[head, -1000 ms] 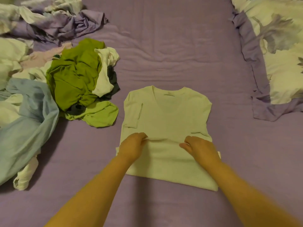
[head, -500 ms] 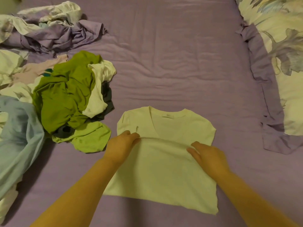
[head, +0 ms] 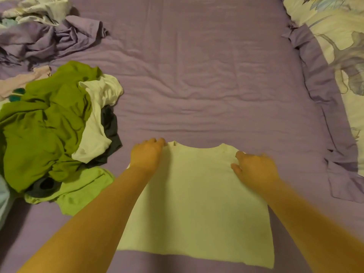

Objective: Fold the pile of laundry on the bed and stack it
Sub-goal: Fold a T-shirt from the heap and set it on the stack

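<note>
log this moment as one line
step: folding pale shirt | left hand: on shoulder | right hand: on shoulder | pile: unfolded

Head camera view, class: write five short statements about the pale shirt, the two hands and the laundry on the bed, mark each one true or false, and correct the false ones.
1. The pale shirt lies flat on the purple bed sheet. True.
2. The left hand is at the shirt's upper left corner. True.
3. The right hand is lifted well above the bed and holds a green garment. False: it rests on the shirt's upper right part and holds nothing green.
4. The heap with the green clothes lies to the right of the shirt. False: it lies to the left.
5. A flower-patterned pillow lies at the right edge of the bed. True.
</note>
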A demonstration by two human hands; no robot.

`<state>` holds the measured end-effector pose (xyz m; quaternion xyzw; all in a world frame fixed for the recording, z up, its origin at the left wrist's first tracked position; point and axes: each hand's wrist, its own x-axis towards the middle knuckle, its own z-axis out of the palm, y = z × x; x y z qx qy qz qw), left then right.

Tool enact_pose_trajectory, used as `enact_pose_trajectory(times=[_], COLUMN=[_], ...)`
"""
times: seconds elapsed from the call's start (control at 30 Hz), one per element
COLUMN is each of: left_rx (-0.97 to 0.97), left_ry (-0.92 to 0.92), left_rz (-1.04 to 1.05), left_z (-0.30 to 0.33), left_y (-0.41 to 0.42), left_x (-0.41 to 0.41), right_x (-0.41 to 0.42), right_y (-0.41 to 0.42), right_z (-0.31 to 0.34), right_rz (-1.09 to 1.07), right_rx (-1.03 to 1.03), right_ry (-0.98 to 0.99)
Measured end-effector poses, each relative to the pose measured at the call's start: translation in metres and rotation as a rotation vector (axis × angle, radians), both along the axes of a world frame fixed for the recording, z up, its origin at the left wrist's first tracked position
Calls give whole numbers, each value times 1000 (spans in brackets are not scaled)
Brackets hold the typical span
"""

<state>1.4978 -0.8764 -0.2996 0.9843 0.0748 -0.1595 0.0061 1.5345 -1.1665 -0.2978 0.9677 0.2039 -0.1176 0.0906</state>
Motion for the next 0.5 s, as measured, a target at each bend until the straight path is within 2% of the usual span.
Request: enact_pose_trajectory(times=[0.1, 0.2, 0.3, 0.33, 0.4, 0.47, 0.5], left_rx=[15, 36, 62, 57, 6, -38, -78], left_ry=[-24, -85, -107, -147, -347, -530, -545], left_rz=[24, 20, 34, 52, 50, -66, -169], left_z=[-9, -11, -11, -10, -8, -11, -17], left_y=[8, 13, 12, 8, -5, -28, -42], left_x=[-8, -7, -3, -3, -5, -17, -27], right_x=[-5, -2, 5, 8, 6, -6, -16], right_y=[-4, -5, -1, 1, 6, 17, 22], right_z=[-3, -5, -12, -13, -13, -18, -23], right_rz=[45, 13, -22, -60, -114, -67, -12], right_rx=[-10, 122, 62, 80, 176, 290, 336], right_ry=[-109, -278, -179, -178, -248, -354, -359])
